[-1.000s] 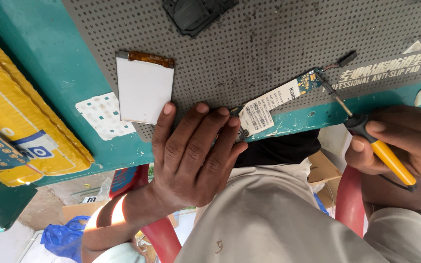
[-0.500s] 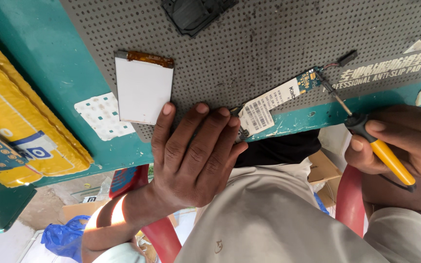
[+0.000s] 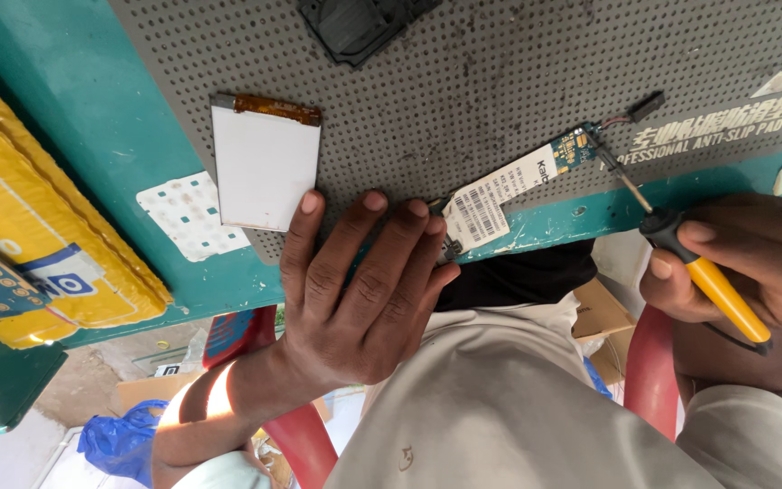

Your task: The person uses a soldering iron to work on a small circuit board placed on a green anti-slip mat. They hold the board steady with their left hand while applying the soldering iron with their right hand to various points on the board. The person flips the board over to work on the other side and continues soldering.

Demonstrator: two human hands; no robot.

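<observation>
Left hand (image 3: 364, 290) lay flat, fingers spread, pressing down one end of the circuit board (image 3: 509, 195) at the worktop's near edge, apparently to keep it from sliding. Right hand (image 3: 753, 263) was closed around the yellow-handled soldering iron (image 3: 681, 249) in a pen grip, tip touching the board's far end beside a small black connector (image 3: 646, 106). So I had the board spanning between both hands on the grey perforated mat (image 3: 500, 81). Further out: white display panel (image 3: 266, 163) just beyond the left fingertips, black casing part (image 3: 359, 27) at the mat's far edge, yellow padded package (image 3: 38, 226) on the worktop's left side.
</observation>
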